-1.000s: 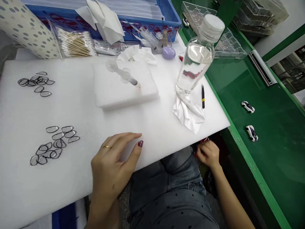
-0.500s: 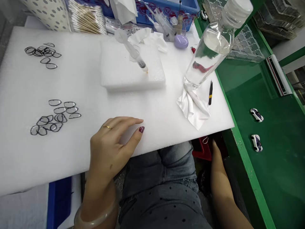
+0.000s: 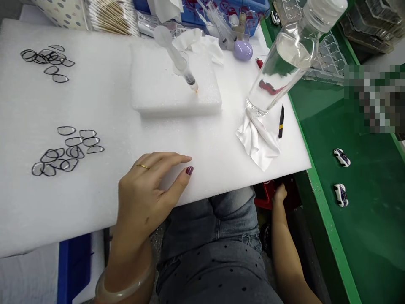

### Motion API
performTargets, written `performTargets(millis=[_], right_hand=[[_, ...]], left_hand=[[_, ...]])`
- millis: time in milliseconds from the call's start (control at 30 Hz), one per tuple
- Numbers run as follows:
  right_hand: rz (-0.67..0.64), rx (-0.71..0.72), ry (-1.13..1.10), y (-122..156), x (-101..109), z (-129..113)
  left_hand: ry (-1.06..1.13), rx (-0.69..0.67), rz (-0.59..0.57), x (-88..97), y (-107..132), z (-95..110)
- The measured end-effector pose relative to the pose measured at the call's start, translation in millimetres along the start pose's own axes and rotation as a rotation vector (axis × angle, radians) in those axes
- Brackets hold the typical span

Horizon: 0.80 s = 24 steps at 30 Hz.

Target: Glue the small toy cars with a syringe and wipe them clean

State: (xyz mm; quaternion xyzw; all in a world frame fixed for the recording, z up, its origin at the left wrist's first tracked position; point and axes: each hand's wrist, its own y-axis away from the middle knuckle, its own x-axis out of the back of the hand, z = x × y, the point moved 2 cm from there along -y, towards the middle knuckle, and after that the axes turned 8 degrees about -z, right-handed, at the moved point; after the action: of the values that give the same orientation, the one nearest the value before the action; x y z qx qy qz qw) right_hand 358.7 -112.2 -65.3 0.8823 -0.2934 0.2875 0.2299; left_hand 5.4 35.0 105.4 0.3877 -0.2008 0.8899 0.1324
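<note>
On the worktop [image 3: 104,185], loose black rings [image 3: 66,164] seem yet unused near my empty left hand [image 3: 155,192]; whether my right hand [image 3: 280,193] below grips anything, I can't tell.

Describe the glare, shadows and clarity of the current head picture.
Head view: bright glints on the clear bottle; soft shadow below the white block's front edge; dimness around the right hand; a pixelated patch at the right edge, hiding what lies there.
</note>
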Motion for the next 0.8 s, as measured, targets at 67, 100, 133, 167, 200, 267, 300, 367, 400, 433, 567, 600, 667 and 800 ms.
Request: performTargets(millis=[67, 100, 133, 167, 200, 267, 300, 367, 400, 433, 567, 600, 667, 800], right_hand=[[-0.03, 0.093, 0.028, 23.7, -8.4, -13.2], [-0.058, 0.151, 0.041, 38.2, -11.5, -20.9], [-0.1, 0.211, 0.051, 53.6, -12.5, -29.4], [-0.158, 0.274, 0.06, 68.6, -10.0, -39.0], [-0.233, 0.336, 0.065, 81.6, -3.2, -49.5], [-0.361, 0.467, 0.101, 95.5, 26.1, -72.5], [-0.375, 0.525, 0.139, 93.8, 48.7, -83.7], [-0.064, 0.618, 0.397, 72.1, 107.8, -102.4], [0.142, 0.544, 0.534, 53.7, 139.9, -107.0], [0.274, 0.404, 0.645, 32.2, 170.0, -107.9], [0.376, 0.19, 0.751, -49.2, 245.7, -90.3], [0.333, 0.159, 0.759, -63.6, 251.8, -82.3], [0.273, 0.134, 0.765, -82.0, 253.8, -66.6], [0.226, 0.18, 0.764, -90.2, 248.1, -49.0]], left_hand=[[0.004, -0.023, 0.019, 0.5, -0.2, -0.1], [0.007, -0.03, 0.03, 0.9, -0.3, -0.1], [0.011, -0.038, 0.034, 1.1, -0.4, -0.1], [0.013, -0.044, 0.037, 1.2, -0.5, -0.1], [0.015, -0.05, 0.037, 1.3, -0.4, 0.0], [0.017, -0.063, 0.038, 1.3, 0.0, 0.2], [0.016, -0.066, 0.033, 1.2, 0.3, 0.2], [0.012, -0.061, 0.016, 0.8, 0.8, 0.2], [0.01, -0.059, 0.01, 0.5, 1.1, 0.1], [0.009, -0.061, 0.009, 0.2, 1.4, -0.1], [0.017, -0.101, 0.043, -1.2, 2.6, -1.5], [0.019, -0.114, 0.051, -1.6, 2.8, -2.0], [0.018, -0.131, 0.057, -2.4, 2.9, -3.0], [0.023, -0.157, 0.058, -3.2, 2.4, -4.2]])
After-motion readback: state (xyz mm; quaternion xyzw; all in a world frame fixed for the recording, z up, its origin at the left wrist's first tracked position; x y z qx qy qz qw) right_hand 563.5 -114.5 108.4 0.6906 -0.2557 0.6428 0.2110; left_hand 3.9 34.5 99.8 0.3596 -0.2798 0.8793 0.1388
